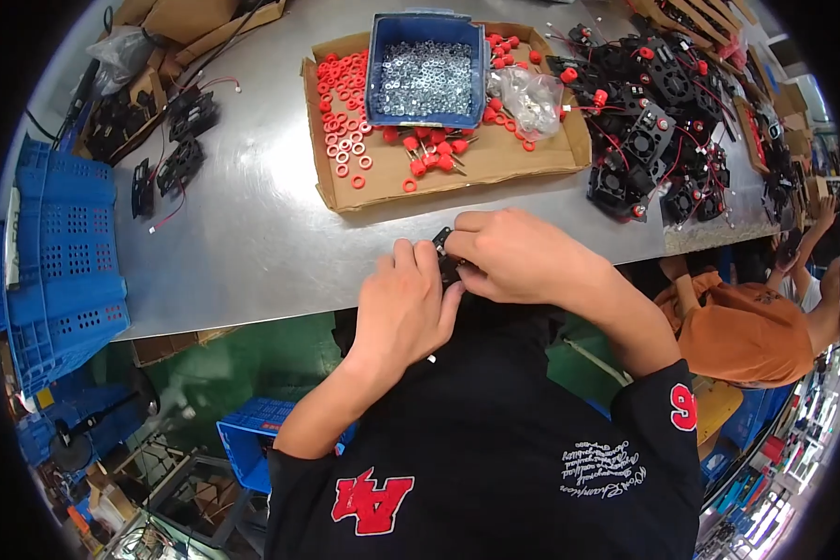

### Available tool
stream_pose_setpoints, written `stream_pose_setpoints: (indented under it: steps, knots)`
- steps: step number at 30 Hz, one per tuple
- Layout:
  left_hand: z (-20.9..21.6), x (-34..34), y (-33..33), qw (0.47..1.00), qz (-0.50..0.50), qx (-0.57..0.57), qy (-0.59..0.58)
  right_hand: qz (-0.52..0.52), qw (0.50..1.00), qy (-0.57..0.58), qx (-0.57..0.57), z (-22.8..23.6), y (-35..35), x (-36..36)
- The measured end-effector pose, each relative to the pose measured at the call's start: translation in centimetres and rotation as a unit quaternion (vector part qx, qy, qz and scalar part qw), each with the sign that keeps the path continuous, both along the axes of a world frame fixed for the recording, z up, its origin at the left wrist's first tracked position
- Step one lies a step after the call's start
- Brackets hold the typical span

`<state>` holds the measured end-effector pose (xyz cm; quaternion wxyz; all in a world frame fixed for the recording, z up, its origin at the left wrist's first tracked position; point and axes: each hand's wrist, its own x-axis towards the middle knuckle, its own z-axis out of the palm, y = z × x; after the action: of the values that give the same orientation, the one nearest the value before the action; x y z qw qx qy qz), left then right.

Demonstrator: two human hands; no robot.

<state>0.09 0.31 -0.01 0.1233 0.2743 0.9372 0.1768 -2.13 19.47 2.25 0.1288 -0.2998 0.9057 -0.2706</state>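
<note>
1. Tabletop [252, 271]: everything carried on it, parts apparently kept within reach.
2. Black fan units [644, 140]: heaped at right, presumably so the front edge is left for handwork.
3. Cardboard tray [523, 166]: set beyond the hands; loose parts kept from rolling by its low rim, likely.
4. Blue bin [425, 119]: stood in tray, probably so small metal pieces [425, 75] are kept separate.
5. Left hand [403, 303], right hand [523, 257]: both pinching black part [446, 245] at tabletop's near edge, seemingly steadied from two sides; its detail hidden by fingers.
6. Red rings [345, 149]: spread in tray, left of bin.
</note>
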Motion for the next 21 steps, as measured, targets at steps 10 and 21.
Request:
stream_pose_setpoints:
  steps: [10, 21]
  knots:
    - [0.1, 0.1, 0.1, 1.000, -0.002, -0.009, -0.001, 0.062, 0.993, -0.030, 0.097, 0.1, -0.4, -2.0]
    - [-0.2, 0.2, 0.3, 0.998, -0.003, -0.031, 0.051, 0.006, 0.998, -0.043, -0.033, 3.2, 0.4, -3.8]
